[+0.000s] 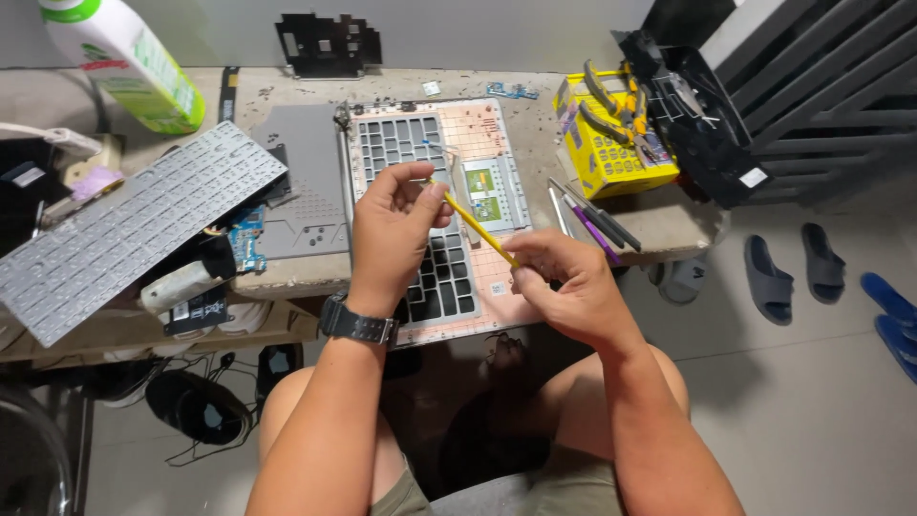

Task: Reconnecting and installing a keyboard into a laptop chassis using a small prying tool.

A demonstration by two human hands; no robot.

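My left hand (396, 229) and right hand (564, 282) pinch a yellow tool (478, 227) at either end, steadying it above the laptop frame (497, 143).

Soft, even light falls from above, bright enough that I see my fingers (435, 191) sharply. My arms throw only faint shadows on the tabletop (296, 277), while the space under it by my knees is dim. The pale floor (812, 401) shows a mild sheen without hard glare. Toward the edges the wide lens bends straight lines, and the bottle (124, 57) looks stretched.
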